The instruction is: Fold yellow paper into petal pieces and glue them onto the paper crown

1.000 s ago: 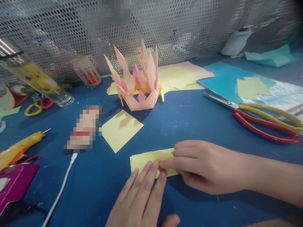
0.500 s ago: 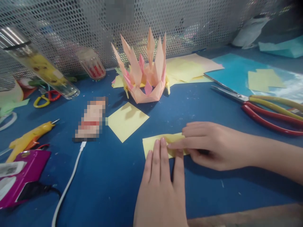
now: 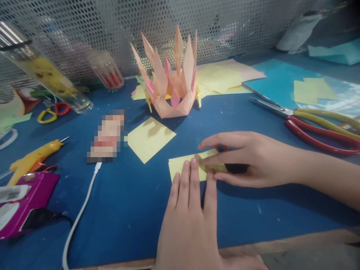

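Observation:
A folded yellow paper strip [image 3: 180,167] lies on the blue table top [image 3: 135,210] in front of me. My left hand [image 3: 194,217] rests flat on it, fingers stretched out, fingertips pressing its near edge. My right hand [image 3: 247,157] comes in from the right; its thumb and fingers pinch the strip's right part and lift a flap. The right end of the strip is hidden under that hand. A loose yellow paper square [image 3: 150,138] lies just beyond, to the left.
A pink and orange paper crown [image 3: 171,90] stands at the back by the mesh wall [image 3: 84,30]. Large red-yellow scissors [image 3: 317,127] lie right, beside paper sheets [image 3: 222,77]. At left are a yellow glue gun [image 3: 33,159], a magenta box [image 3: 25,204], a white cable [image 3: 81,213] and a bottle [image 3: 47,77].
My left hand has slid forward so its fingers lie flat on the strip. My right hand's fingers have risen, lifting the strip's right flap. The view has shifted a little.

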`<state>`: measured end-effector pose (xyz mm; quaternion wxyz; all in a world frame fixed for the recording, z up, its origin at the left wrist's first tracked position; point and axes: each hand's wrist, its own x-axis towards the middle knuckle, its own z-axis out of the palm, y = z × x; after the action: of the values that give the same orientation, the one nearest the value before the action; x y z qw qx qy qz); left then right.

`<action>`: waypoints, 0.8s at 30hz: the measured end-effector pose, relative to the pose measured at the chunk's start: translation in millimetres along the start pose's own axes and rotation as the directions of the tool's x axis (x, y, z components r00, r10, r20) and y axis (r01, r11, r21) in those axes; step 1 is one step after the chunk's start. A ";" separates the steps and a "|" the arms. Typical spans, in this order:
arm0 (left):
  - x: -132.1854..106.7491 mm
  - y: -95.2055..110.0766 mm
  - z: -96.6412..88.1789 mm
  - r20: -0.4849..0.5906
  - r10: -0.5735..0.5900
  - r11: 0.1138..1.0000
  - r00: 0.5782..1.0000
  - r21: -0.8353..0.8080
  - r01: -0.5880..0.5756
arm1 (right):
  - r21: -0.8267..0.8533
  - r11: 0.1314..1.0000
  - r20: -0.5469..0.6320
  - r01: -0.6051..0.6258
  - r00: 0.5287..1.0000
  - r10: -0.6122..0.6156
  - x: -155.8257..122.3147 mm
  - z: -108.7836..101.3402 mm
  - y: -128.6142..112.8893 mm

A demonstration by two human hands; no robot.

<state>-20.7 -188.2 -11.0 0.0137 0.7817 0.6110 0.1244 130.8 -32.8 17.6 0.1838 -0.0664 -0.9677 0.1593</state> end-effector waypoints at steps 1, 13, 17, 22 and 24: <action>0.3 -0.6 -1.0 0.017 0.000 1.000 1.000 -0.011 0.001 | 0.003 1.000 0.006 0.016 1.000 -0.016 0.6 0.1 0.0; 1.8 -3.2 -1.1 -0.028 0.051 0.997 0.998 0.051 -0.049 | 0.133 0.991 -0.056 -0.016 0.998 0.023 2.9 2.9 -5.1; 3.2 -3.3 -1.7 -0.042 0.062 0.995 0.997 0.087 -0.059 | 0.133 0.990 -0.060 -0.035 0.997 0.043 2.5 2.8 -6.6; 3.6 -3.3 -3.6 -0.046 0.067 0.993 0.997 0.102 -0.063 | 0.153 0.987 -0.066 -0.042 0.996 0.052 0.8 3.5 -6.8; 3.0 -3.2 -3.5 -0.053 0.062 0.994 0.997 0.098 -0.057 | 0.159 0.987 -0.065 -0.033 0.997 0.044 0.7 4.1 -6.1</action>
<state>-23.8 -185.0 -7.6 -0.0449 0.7955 0.5929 0.1171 128.2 -39.6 16.3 0.2182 -0.0758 -0.9438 0.2365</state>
